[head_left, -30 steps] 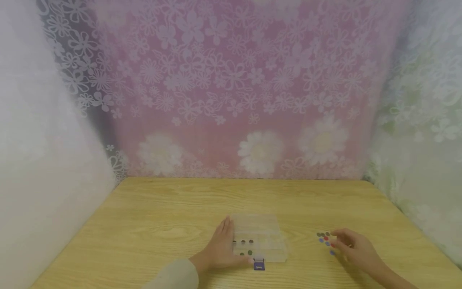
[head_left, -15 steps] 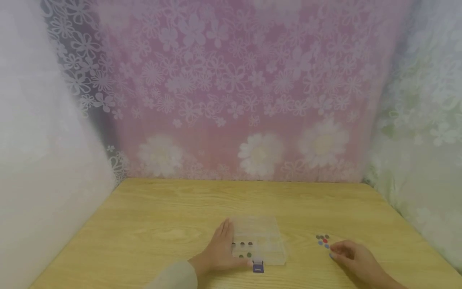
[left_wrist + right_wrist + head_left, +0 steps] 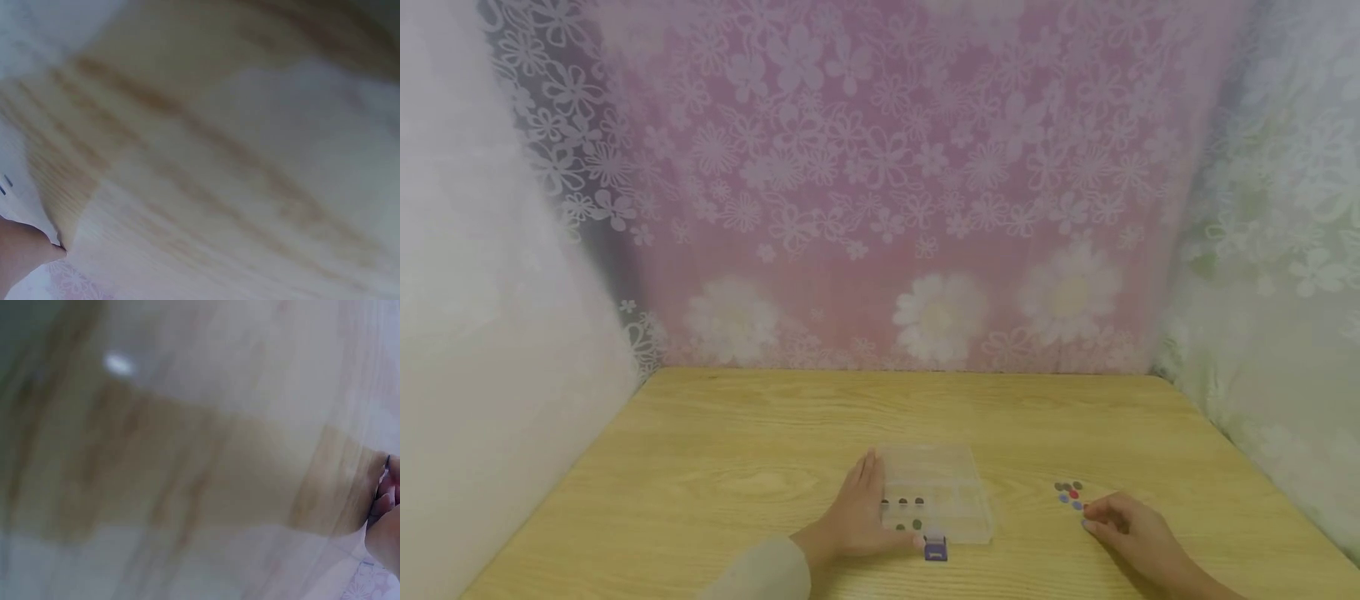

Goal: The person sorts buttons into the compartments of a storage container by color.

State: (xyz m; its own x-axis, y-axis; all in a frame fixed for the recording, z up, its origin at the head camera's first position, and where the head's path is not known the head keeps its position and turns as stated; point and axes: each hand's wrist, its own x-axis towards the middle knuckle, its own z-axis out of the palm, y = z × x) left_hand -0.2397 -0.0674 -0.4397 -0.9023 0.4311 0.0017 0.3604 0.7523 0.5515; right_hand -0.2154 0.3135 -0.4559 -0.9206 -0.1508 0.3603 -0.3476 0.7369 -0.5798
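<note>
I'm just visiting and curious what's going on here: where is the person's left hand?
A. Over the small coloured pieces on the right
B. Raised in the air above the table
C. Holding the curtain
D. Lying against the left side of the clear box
D: in the head view the left hand lies flat on the table against the left side of the clear box, its fingers straight.

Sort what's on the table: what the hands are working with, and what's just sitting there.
In hand:
- clear box, steadied by the left hand along its left side
- loose beads, at the fingertips of the right hand
- beads in box

Lying about:
- purple piece, in front of the box
- table
- floral curtain
</note>
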